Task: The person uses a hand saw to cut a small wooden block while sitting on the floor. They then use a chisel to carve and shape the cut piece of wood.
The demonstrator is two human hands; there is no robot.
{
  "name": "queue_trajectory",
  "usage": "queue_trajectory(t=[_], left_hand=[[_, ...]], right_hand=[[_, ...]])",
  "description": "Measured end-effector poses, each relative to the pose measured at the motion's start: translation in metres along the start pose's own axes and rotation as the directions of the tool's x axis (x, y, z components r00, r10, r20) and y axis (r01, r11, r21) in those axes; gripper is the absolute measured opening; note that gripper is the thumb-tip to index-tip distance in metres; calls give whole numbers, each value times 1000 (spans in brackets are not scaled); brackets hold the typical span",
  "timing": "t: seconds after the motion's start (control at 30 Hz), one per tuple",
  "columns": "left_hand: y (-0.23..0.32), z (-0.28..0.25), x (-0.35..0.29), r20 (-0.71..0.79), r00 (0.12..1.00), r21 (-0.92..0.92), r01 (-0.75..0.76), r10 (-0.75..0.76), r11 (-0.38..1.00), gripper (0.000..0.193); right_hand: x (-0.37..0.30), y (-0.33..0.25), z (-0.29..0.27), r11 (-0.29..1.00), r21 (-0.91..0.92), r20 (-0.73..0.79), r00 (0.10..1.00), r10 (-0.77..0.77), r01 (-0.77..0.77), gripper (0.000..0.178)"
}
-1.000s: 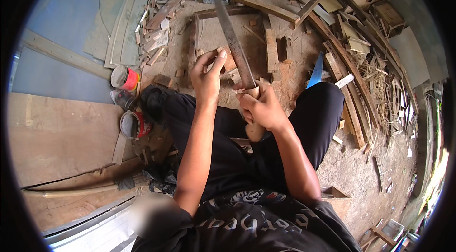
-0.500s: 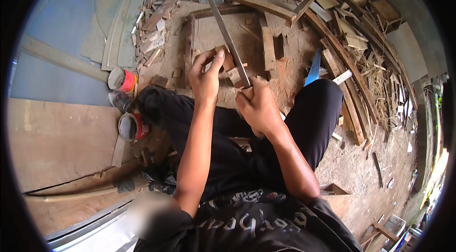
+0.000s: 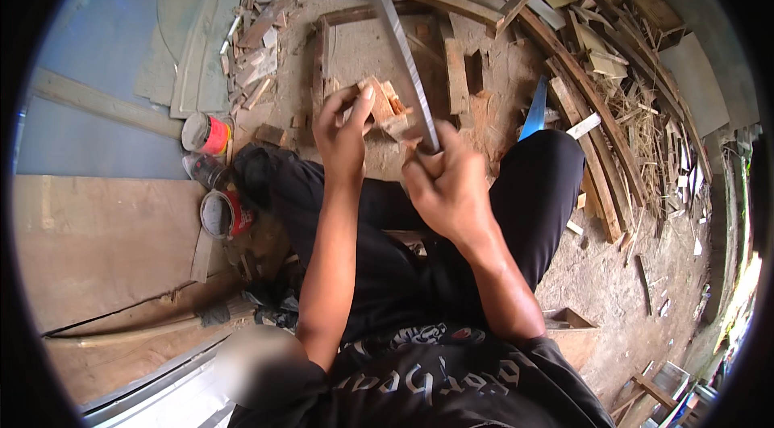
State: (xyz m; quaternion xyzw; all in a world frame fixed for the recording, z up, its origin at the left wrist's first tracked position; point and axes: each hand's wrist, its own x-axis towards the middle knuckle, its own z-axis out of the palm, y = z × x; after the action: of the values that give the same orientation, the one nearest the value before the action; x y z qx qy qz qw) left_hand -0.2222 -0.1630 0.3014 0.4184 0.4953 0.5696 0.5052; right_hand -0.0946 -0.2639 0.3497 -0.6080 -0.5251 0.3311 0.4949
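Note:
My right hand (image 3: 447, 182) is wrapped round the handle of a machete (image 3: 397, 37). Its long blade points up and away, slightly smeared by motion near the tip. My left hand (image 3: 343, 138) grips a small wooden block (image 3: 379, 104) by its left side, thumb on top. The block has a rough, reddish, splintered face toward the blade. A gap shows between the machete and the upper part of the block. Both hands are above the ground in front of my bent legs.
A wooden frame (image 3: 455, 65) lies on the ground ahead. Long planks (image 3: 592, 138) and scrap wood are heaped on the right, beside a blue blade-like piece (image 3: 534, 112). Several cans, including a red one (image 3: 208, 135), stand at left. A wooden panel (image 3: 113, 243) lies nearby.
The machete has lifted away from the block and swung a little to the right, its tip now higher. My right hand has risen with it; my left hand has shifted slightly left.

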Motion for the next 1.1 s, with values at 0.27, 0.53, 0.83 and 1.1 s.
queue_trajectory(t=[0.27,0.53,0.83,1.1], left_hand=[[-7,0,1,23,1000,-39,-9,10,999,36],[2,16,-2,2,1000,21,-1,1,1000,37],[1,4,9,50,999,1,6,-6,1000,29],[5,-4,19,46,997,-2,61,-61,998,36]], right_hand=[[-3,22,7,984,-100,105,982,159,-148,22],[-10,17,8,1000,-6,-35,999,21,-21,27],[-1,50,17,991,101,9,996,91,-92,20],[1,49,13,997,18,-4,998,69,-69,27]])
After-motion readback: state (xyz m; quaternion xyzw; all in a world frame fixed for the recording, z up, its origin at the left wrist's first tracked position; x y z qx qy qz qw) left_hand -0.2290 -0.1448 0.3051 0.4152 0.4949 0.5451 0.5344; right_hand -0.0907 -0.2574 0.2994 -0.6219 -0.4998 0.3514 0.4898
